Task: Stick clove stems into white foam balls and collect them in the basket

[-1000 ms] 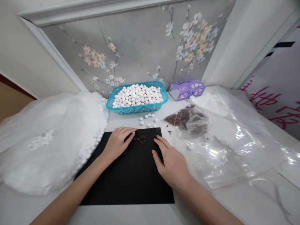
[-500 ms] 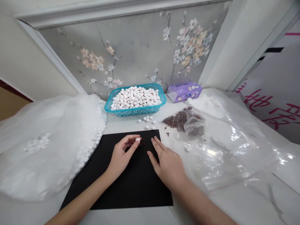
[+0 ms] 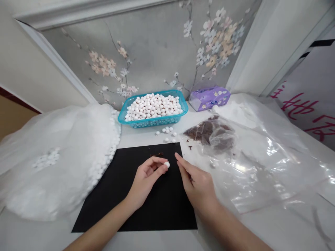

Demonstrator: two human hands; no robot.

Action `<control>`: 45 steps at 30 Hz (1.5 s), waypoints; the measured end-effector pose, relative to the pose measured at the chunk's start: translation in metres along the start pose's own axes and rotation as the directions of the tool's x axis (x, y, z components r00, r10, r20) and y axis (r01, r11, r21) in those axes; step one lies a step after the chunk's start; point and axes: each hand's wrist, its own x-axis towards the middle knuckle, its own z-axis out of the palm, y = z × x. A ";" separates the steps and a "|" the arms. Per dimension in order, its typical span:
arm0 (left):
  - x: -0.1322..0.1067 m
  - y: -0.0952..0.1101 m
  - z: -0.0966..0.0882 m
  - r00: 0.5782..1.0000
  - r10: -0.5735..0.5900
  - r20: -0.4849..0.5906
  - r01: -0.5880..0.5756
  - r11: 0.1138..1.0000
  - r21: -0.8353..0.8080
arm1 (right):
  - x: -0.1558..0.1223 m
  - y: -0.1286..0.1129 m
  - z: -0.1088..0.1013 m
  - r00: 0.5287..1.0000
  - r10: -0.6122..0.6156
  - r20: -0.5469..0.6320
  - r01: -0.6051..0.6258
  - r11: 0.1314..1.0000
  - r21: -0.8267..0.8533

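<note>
My left hand (image 3: 146,177) hovers over the black mat (image 3: 117,195) and pinches a small white ball (image 3: 166,164) between thumb and fingertips. My right hand (image 3: 195,181) lies just to its right, fingers stretched out and pointing at the ball, holding nothing. A small heap of dark brown bits (image 3: 157,154) sits on the mat's far edge, just beyond both hands. A few loose white balls (image 3: 167,132) lie on the table past the mat. The blue basket (image 3: 153,121) behind them is heaped with white balls.
A large white bag of balls (image 3: 54,157) fills the left side. On the right, clear plastic bags (image 3: 261,160) spread out, one holding dark brown material (image 3: 209,132). A purple tissue pack (image 3: 209,97) stands by the flowered wall.
My left hand lay flat at the mat's far edge; it has since picked up a white ball and drawn it back toward me. My right hand shifted slightly with it.
</note>
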 end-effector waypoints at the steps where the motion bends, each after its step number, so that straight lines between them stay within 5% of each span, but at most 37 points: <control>1: 0.000 0.000 0.000 1.000 -0.007 -0.004 0.007 1.000 -0.002 | 0.000 0.000 0.000 1.000 0.006 -0.012 -0.006 1.000 -0.003; 13: -0.002 0.001 0.002 0.996 -0.086 0.022 0.087 0.995 -0.039 | 0.003 -0.005 0.000 0.977 0.174 -0.125 -0.163 0.982 0.093; 18: -0.005 0.003 0.005 0.991 -0.126 0.034 0.129 0.985 -0.115 | 0.002 -0.010 -0.001 0.968 0.137 -0.209 -0.118 0.988 0.099; 28: -0.003 0.001 0.005 0.994 -0.103 0.044 0.110 0.972 -0.207 | -0.002 -0.008 0.001 0.980 0.026 -0.197 -0.020 0.999 0.034; 36: -0.003 0.003 0.006 0.993 -0.111 0.046 0.119 0.964 -0.238 | -0.001 -0.012 -0.002 0.987 -0.058 -0.150 0.070 0.994 0.078; 45: -0.003 0.002 0.005 0.991 -0.133 0.006 0.129 0.947 -0.293 | 0.000 -0.014 -0.006 0.992 0.036 0.123 -0.063 0.974 0.219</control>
